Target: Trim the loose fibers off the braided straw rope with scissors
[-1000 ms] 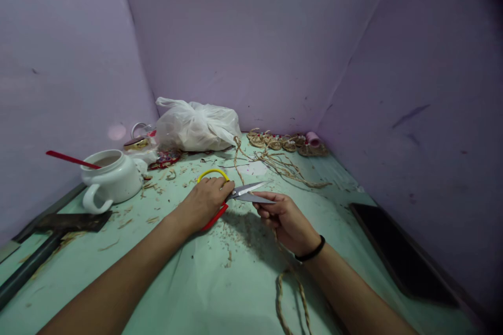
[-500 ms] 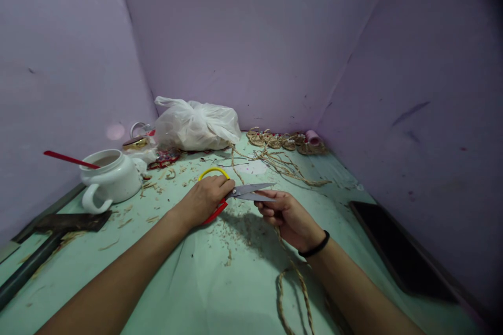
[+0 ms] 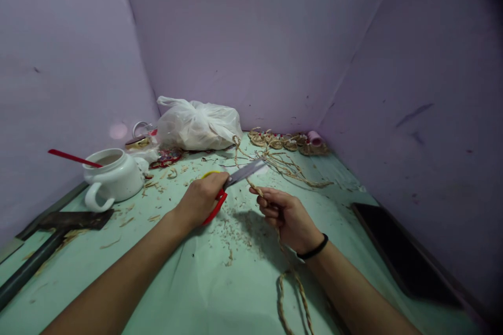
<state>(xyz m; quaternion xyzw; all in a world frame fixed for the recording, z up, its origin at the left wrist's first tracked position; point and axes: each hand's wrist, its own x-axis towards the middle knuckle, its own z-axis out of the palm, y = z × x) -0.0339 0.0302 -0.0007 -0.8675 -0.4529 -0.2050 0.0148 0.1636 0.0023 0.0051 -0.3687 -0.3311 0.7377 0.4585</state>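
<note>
My left hand [image 3: 202, 198] grips a pair of scissors [image 3: 247, 171] with red and yellow handles, the blades nearly together and angled up to the right. Facing it, my right hand [image 3: 288, 217], with a black band at the wrist, pinches a twisted straw cord [image 3: 257, 189] between thumb and fingers. The cord's upper end sticks out beside the blades; its lower part hangs from the hand and loops on the table's near side.
At the left stand a white pot [image 3: 116, 178] with a red stick and a hammer-like tool [image 3: 57, 227]. Behind are a white plastic bag [image 3: 198, 125], loose cords [image 3: 293, 170] and coiled straw pieces [image 3: 275, 141]. A dark flat object [image 3: 403, 254] lies right. Scraps dot the green table [image 3: 220, 293].
The scissor blades have come together and tilted upward, away from my right fingers. My right hand has barely moved and still pinches the cord, whose end now shows.
</note>
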